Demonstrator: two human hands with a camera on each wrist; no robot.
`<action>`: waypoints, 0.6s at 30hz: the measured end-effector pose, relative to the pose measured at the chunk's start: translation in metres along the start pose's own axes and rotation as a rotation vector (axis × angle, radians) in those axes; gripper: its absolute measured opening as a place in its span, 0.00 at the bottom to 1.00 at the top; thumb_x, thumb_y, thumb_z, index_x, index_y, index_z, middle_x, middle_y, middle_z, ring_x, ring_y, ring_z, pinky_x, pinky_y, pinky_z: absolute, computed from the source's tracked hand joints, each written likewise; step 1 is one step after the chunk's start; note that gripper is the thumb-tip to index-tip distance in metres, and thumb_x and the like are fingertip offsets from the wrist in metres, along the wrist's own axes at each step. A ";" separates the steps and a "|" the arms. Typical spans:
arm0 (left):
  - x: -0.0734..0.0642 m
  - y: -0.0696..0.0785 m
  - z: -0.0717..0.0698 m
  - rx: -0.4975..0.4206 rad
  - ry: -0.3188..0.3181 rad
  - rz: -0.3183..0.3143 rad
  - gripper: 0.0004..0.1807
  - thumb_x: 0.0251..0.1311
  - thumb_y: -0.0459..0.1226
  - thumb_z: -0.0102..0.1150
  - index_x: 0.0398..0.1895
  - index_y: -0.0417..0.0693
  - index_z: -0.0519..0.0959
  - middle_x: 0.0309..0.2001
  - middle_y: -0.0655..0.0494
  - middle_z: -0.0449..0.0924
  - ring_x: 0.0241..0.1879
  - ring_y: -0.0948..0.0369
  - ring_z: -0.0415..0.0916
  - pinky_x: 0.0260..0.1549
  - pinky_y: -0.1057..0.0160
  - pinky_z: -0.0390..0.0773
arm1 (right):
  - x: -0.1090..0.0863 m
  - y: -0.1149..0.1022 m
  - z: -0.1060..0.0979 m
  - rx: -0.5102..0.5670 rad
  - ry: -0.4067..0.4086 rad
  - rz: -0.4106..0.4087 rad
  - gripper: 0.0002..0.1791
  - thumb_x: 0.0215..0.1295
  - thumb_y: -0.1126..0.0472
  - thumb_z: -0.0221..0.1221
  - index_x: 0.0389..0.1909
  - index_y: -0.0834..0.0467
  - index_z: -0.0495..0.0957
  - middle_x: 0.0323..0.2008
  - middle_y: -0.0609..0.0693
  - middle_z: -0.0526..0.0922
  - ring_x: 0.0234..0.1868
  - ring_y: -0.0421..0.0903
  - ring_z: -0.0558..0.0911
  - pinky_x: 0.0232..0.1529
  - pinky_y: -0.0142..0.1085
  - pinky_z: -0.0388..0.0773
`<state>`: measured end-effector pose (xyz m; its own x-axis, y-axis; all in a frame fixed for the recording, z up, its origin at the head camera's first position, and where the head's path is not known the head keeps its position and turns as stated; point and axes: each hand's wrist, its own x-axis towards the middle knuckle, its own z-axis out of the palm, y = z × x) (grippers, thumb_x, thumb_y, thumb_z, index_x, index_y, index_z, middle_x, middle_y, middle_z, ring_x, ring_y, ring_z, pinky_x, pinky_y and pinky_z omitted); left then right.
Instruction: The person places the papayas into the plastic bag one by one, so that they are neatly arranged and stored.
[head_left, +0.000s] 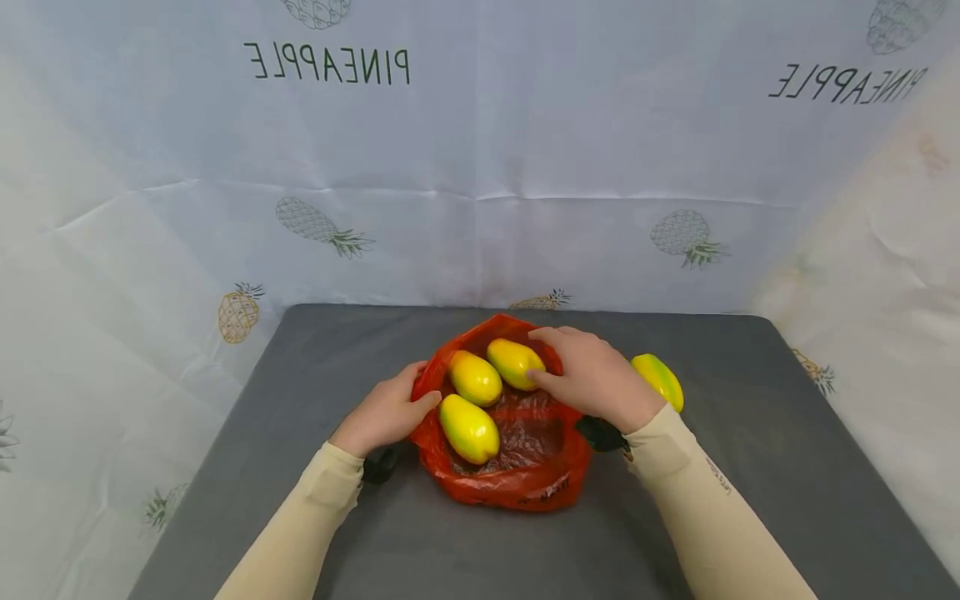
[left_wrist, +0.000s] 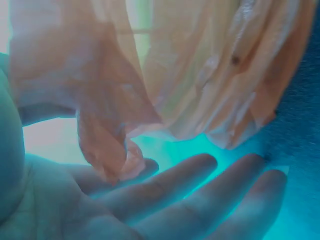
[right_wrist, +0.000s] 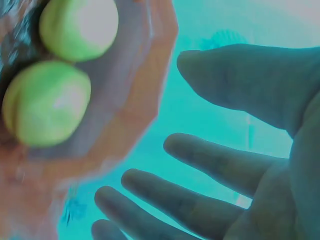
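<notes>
"What can you read?"
"'PINEAPPLE' (head_left: pixel 327 64), mirrored, twice on the white cloth (head_left: pixel 592 117) behind the red bag (head_left: pixel 495 490): once to its left, once to its right."
"And the bag?"
"Dark print (head_left: pixel 557 488), illegible, as on the right sleeve (head_left: pixel 722 508)."

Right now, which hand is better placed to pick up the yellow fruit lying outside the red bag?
Probably the right hand: the loose fruit lies on its side of the red bag, close by, and its spread fingers hold nothing. The left hand is at the bag's opposite edge.
</notes>
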<state>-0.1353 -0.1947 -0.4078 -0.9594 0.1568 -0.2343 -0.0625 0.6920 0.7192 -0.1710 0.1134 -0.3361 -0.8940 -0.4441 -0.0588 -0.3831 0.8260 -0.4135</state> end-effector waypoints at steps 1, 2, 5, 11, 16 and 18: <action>-0.003 -0.001 0.000 0.002 0.004 -0.009 0.37 0.78 0.47 0.58 0.84 0.45 0.61 0.64 0.45 0.83 0.44 0.59 0.86 0.52 0.51 0.89 | -0.003 0.005 -0.002 0.000 0.017 0.001 0.35 0.75 0.44 0.66 0.77 0.54 0.74 0.73 0.57 0.79 0.72 0.60 0.80 0.70 0.61 0.78; -0.006 -0.001 -0.001 0.004 0.009 -0.017 0.38 0.78 0.47 0.59 0.84 0.44 0.61 0.64 0.44 0.83 0.44 0.59 0.85 0.52 0.51 0.89 | -0.007 0.011 -0.004 0.005 0.029 0.009 0.35 0.75 0.44 0.66 0.77 0.54 0.74 0.73 0.58 0.78 0.72 0.60 0.79 0.70 0.62 0.78; -0.014 -0.003 -0.001 0.029 0.027 -0.034 0.39 0.77 0.48 0.59 0.84 0.41 0.61 0.64 0.43 0.84 0.45 0.58 0.85 0.54 0.49 0.88 | -0.019 0.032 -0.010 0.031 0.054 0.046 0.34 0.76 0.46 0.65 0.77 0.56 0.73 0.74 0.60 0.78 0.73 0.63 0.78 0.70 0.65 0.76; -0.029 -0.001 0.004 0.059 0.063 -0.069 0.39 0.78 0.51 0.59 0.83 0.41 0.64 0.70 0.42 0.81 0.58 0.51 0.84 0.63 0.41 0.83 | -0.041 0.079 -0.011 0.064 0.074 0.156 0.37 0.78 0.43 0.62 0.79 0.57 0.70 0.75 0.65 0.75 0.70 0.67 0.79 0.67 0.68 0.77; -0.038 0.001 0.009 0.036 0.070 -0.088 0.40 0.78 0.53 0.58 0.83 0.42 0.63 0.75 0.41 0.76 0.68 0.45 0.80 0.69 0.36 0.77 | -0.055 0.110 -0.006 0.083 0.128 0.218 0.37 0.78 0.44 0.62 0.79 0.60 0.69 0.75 0.69 0.74 0.70 0.72 0.76 0.66 0.71 0.74; -0.040 0.001 0.011 0.043 0.072 -0.089 0.40 0.78 0.54 0.58 0.84 0.41 0.63 0.76 0.41 0.75 0.70 0.44 0.78 0.70 0.35 0.75 | -0.058 0.119 -0.004 0.085 0.143 0.228 0.37 0.78 0.44 0.62 0.79 0.61 0.69 0.75 0.70 0.73 0.71 0.73 0.74 0.68 0.72 0.72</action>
<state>-0.0940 -0.1921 -0.4046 -0.9679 0.0433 -0.2476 -0.1383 0.7308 0.6684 -0.1658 0.2391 -0.3788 -0.9810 -0.1914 -0.0328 -0.1526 0.8643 -0.4793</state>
